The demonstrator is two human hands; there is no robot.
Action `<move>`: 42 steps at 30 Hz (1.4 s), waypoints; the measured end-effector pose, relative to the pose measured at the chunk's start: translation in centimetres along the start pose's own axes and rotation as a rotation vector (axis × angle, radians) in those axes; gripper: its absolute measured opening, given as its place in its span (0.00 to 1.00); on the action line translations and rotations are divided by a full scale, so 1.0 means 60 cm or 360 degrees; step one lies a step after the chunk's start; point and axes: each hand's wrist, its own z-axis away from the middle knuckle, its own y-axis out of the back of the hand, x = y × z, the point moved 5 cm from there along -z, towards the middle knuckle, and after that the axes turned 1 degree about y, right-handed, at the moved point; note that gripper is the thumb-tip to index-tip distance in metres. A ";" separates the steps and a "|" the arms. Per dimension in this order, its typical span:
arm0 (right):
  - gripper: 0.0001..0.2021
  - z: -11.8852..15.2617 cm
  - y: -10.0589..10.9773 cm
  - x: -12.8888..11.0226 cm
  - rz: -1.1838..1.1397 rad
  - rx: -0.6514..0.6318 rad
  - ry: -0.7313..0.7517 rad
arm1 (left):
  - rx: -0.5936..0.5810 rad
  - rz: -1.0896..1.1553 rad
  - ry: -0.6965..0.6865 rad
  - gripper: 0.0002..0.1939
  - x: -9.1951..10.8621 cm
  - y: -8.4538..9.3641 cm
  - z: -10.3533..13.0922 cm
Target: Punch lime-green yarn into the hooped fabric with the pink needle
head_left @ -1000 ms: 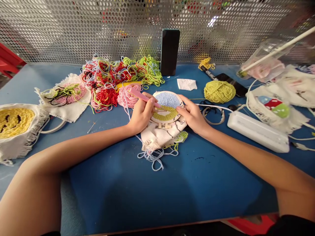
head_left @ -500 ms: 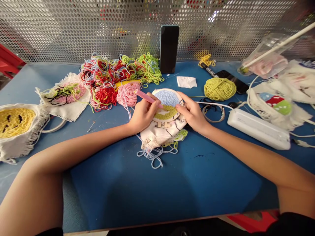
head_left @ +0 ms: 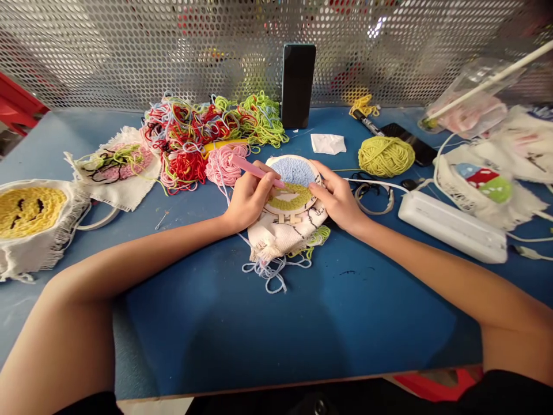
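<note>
My left hand [head_left: 249, 199] is closed round a pink punch needle [head_left: 250, 166], its tip end over the embroidery hoop [head_left: 320, 199]. White cloth stretched in the hoop carries light blue loops [head_left: 294, 170] in the upper part and olive-green loops [head_left: 290, 203] below, around a bare white patch. My right hand [head_left: 339, 199] grips the hoop's right edge, thumb on top and the other fingers partly hidden beneath. Loose cloth [head_left: 283, 233] hangs from the near side, with blue yarn strands [head_left: 276, 274] on the table beyond it.
Tangled yarn [head_left: 194, 124] and a pink yarn ball [head_left: 224, 164] lie at the back left. A phone [head_left: 298, 86] stands upright against the mesh panel. To the right are a green yarn ball [head_left: 386, 156] and a white power strip [head_left: 451, 226]. A yellow-faced piece [head_left: 32, 212] lies far left.
The punch needle has shifted slightly left and leans lower, with my left hand moving a little left too. My right hand keeps its hold on the hoop.
</note>
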 end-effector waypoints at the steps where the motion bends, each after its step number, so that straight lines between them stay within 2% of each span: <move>1: 0.26 0.000 0.000 -0.001 0.0008 -0.0001 0.0004 | 0.0002 0.0056 0.0015 0.14 -0.002 0.000 0.000; 6: 0.25 -0.001 0.003 -0.002 0.0030 0.0026 0.0015 | -0.0094 0.0034 -0.0011 0.14 0.000 -0.005 0.002; 13: 0.27 0.003 0.004 -0.007 0.0069 0.0036 0.0096 | -0.0220 -0.0322 -0.0327 0.10 0.027 -0.013 0.007; 18: 0.28 0.010 0.005 -0.020 0.0158 0.0074 0.0232 | -0.0474 -0.0499 -0.0411 0.09 0.034 -0.034 0.006; 20: 0.28 0.011 0.005 -0.020 0.0179 0.0088 0.0228 | -0.0521 -0.0525 -0.0399 0.09 0.032 -0.038 0.005; 23: 0.27 0.008 0.006 -0.016 0.0166 0.0109 0.0174 | -0.0453 -0.0453 -0.0300 0.11 0.026 -0.033 0.002; 27: 0.26 0.005 0.006 -0.008 0.0170 0.0094 0.0072 | -0.0249 -0.0220 -0.0123 0.14 0.015 -0.017 0.001; 31: 0.26 0.006 0.007 -0.004 0.0221 0.0086 -0.0038 | -0.0080 -0.0044 -0.0044 0.16 0.006 -0.007 0.002; 36: 0.26 0.005 0.008 -0.005 0.0219 0.0104 -0.0072 | -0.0154 0.0012 -0.0038 0.14 0.007 -0.011 0.001; 42: 0.27 0.005 0.009 -0.006 0.0211 0.0120 -0.0085 | -0.0190 -0.0122 -0.0141 0.14 0.014 -0.013 0.002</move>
